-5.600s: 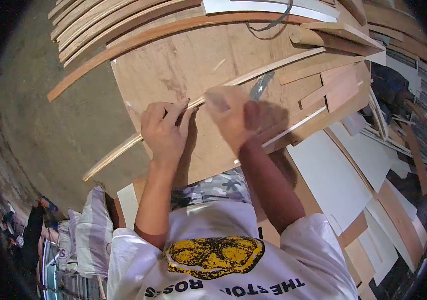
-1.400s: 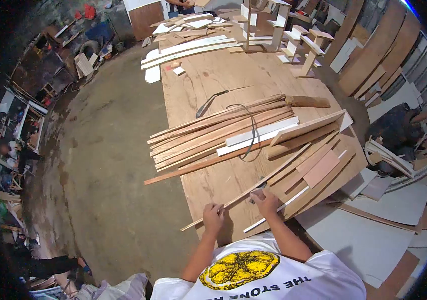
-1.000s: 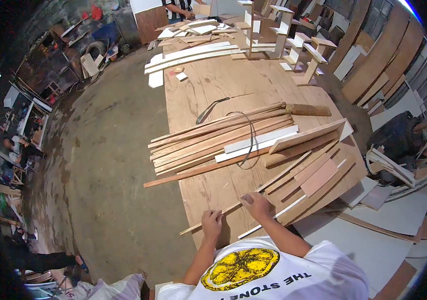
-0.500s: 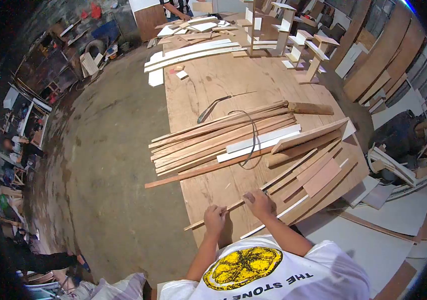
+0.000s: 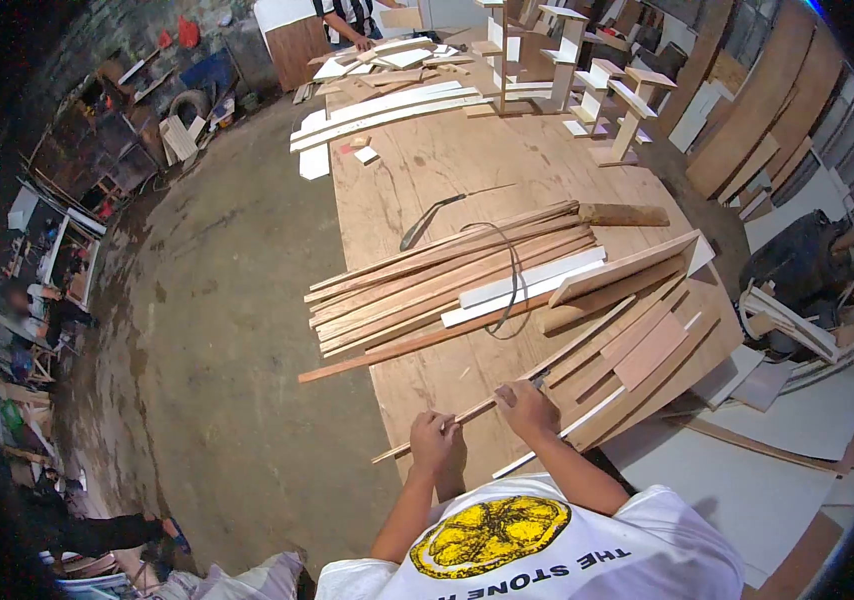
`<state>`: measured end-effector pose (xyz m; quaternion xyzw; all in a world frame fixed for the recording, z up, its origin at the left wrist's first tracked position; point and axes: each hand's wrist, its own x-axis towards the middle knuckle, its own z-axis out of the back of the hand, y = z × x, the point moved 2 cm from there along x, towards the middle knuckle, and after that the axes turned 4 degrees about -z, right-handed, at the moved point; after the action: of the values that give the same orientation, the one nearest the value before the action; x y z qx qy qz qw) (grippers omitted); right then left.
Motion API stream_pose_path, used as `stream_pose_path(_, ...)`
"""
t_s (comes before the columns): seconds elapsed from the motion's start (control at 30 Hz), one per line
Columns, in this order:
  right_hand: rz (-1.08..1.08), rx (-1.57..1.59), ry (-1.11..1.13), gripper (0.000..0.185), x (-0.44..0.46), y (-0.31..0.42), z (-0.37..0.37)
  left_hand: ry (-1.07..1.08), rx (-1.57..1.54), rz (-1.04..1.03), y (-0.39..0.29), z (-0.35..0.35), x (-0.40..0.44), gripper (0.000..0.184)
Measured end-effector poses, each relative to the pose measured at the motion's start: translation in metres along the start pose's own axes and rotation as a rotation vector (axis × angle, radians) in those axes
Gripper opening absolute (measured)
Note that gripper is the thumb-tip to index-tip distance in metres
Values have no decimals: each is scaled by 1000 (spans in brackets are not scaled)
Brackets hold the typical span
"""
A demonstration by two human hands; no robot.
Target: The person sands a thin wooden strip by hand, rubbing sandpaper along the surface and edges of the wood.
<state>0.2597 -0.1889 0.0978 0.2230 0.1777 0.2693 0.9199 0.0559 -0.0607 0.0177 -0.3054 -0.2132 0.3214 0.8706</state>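
Note:
A long thin wooden strip lies slantwise across the near part of the table, its left end reaching past the edge. My left hand is closed around it near that end. Farther along, my right hand pinches the same strip, fingers curled over the top. Something small and dark shows beside the right fingers, too small to name. Beyond both hands lies a bundle of wooden strips, with two white strips on its right part and a thin dark cord looped over them.
A handsaw-like tool with a dark handle rests on the plywood tabletop. Boards and a pinkish panel lie to the right. White strips and small shelf-like wooden pieces occupy the far end, where another person stands.
The view has shifted slightly, and more of the person at the far end shows. Both my hands keep their hold on the wooden strip, with little visible movement.

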Motion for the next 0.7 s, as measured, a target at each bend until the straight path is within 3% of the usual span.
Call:
stream_pose_path(0.1, -110, -67, 53, 32, 7, -6, -8, -7, 30, -14, 0, 7, 0, 23)
stream_pose_path(0.2, -35, -115, -13, 35, 24, -38, -49, -10, 10, -21, 5, 8, -2, 23)
stream_pose_path(0.3, -163, -81, 46, 32, 8, 5, -15, 1, -23, -21, 14, 3, -4, 23)
stream_pose_path(0.37, -125, -124, 50, 32, 1, 12, -15, 11, -20, -10, 17, 0, -6, 24)
stream_pose_path(0.6, -174, -158, 54, 31, 17, -13, -44, -8, -58, 22, 25, -6, -11, 24)
stream_pose_path(0.7, -103, -96, -110, 27, -5, 32, -15, -56, -80, 19, 26, -12, -10, 22)
